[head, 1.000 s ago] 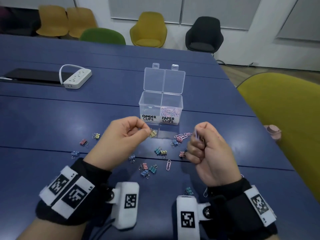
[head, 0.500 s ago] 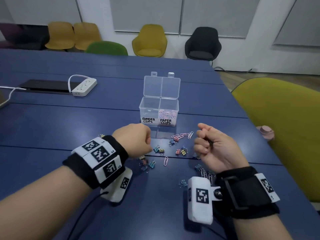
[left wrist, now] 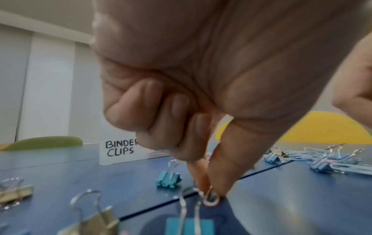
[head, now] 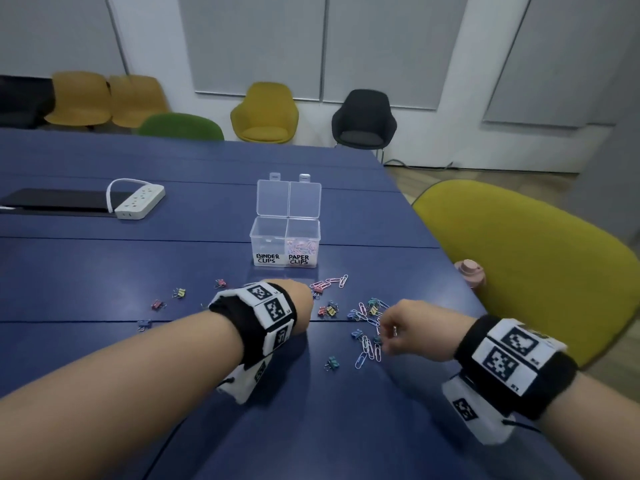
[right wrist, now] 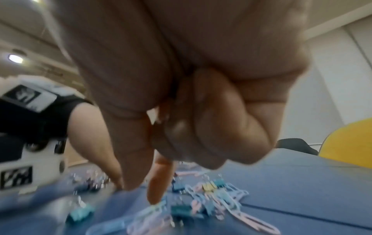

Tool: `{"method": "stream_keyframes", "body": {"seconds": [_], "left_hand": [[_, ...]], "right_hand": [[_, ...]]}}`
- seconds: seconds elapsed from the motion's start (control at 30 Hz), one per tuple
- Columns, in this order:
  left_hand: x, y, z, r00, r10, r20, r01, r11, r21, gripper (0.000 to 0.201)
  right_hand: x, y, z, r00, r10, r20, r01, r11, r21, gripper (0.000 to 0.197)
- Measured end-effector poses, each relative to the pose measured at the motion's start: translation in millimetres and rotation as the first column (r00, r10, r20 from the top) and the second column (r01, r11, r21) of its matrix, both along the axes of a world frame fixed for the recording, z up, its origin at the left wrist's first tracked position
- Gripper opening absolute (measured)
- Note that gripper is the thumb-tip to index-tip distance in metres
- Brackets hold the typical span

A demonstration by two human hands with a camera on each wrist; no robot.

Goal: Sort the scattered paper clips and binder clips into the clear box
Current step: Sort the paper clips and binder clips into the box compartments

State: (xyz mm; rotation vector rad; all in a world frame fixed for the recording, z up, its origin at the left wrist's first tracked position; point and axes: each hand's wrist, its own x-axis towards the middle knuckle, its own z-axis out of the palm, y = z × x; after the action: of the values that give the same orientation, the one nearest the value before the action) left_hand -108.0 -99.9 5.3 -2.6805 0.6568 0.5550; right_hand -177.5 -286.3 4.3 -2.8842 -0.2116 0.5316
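The clear box point(head: 270, 237) stands open mid-table, its left half labelled BINDER CLIPS point(left wrist: 120, 149) and its right half holding pink paper clips point(head: 302, 245). My left hand point(head: 310, 299) is down on the table just in front of it. In the left wrist view its thumb and forefinger pinch a pink paper clip point(left wrist: 211, 199) lying on the table, beside a teal binder clip point(left wrist: 168, 178). My right hand point(head: 384, 332) hovers over a heap of paper clips point(head: 369, 344). Its thumb and forefinger point(right wrist: 155, 190) point down, the other fingers are curled, and the picture is blurred.
Small binder clips point(head: 327, 310) lie scattered left and right of my hands. A white power strip point(head: 140, 202) and a dark flat device point(head: 59, 200) sit at the far left. A yellow-green chair point(head: 536, 271) and a small pink object point(head: 469, 271) border the table's right edge.
Both hands have come down from chest height to the table. The left turned palm-down and took hold of a pink paper clip; the right swung over the paper clip heap.
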Motion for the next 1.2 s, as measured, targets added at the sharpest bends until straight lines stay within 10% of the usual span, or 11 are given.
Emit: {"method": "stream_keyframes", "body": {"seconds": [0.23, 0.47, 1.2], "left_hand": [[-6.8, -1.7, -3.0, 0.997, -0.046, -0.068, 0.047, 0.999, 0.003, 0.031], [-36.9, -31.9, -4.3, 0.989, -0.056, -0.133, -0.014, 0.879, -0.477, 0.020], [-36.1, -45.8, -21.5, 0.995, 0.009, -0.104, -0.046, 0.934, -0.355, 0.030]], "right_hand": [[-3.6, 2.3, -11.1, 0.989, 0.082, 0.121, -0.069, 0.992, -0.107, 0.017], [-4.7, 2.9, -12.7, 0.962, 0.248, 0.112, -0.215, 0.946, -0.242, 0.030], [14.4, 9.2, -18.2, 0.905, 0.420, 0.070, -0.362, 0.846, -0.391, 0.023]]}}
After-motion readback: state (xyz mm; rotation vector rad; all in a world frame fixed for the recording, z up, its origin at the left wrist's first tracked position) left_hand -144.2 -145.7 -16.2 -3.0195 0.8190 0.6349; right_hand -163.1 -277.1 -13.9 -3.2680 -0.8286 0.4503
